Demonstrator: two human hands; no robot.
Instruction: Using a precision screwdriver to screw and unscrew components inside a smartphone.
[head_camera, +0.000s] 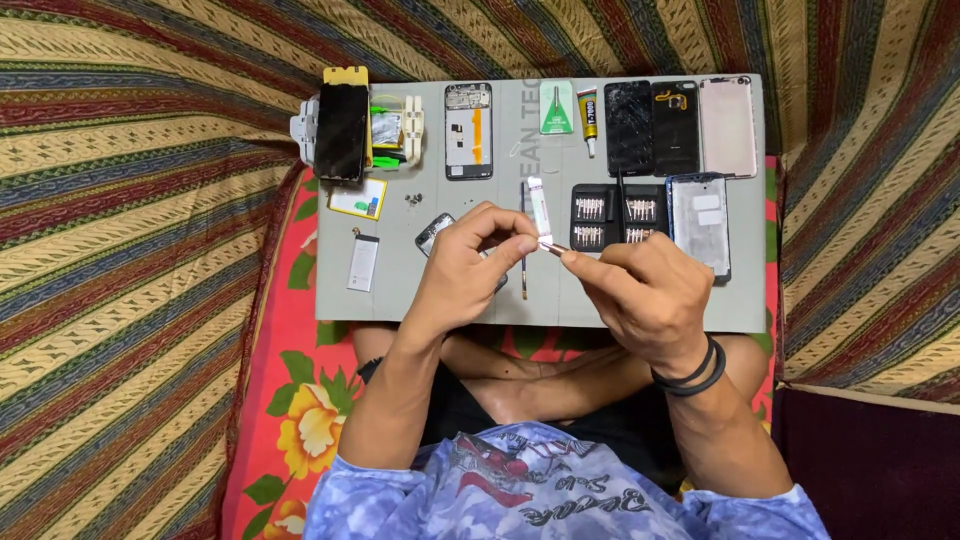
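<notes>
My left hand (465, 265) pinches the lower end of a small white screwdriver handle (538, 208), held upright over the grey work mat (400, 290). My right hand (645, 290) meets it from the right, its fingertips closed on the metal bit at the handle's lower end. A black bit case (612, 216) with rows of bits lies open just behind my hands. A dark phone part (436, 232) lies partly hidden under my left hand. A thin tool (523, 240) lies on the mat between my hands.
Along the mat's far edge lie a black screen (342, 130), an opened phone body (468, 130), a glue tube (588, 118), dark phone panels (652, 126) and a pink back cover (728, 125). A white battery (363, 262) lies left. Striped cloth surrounds everything.
</notes>
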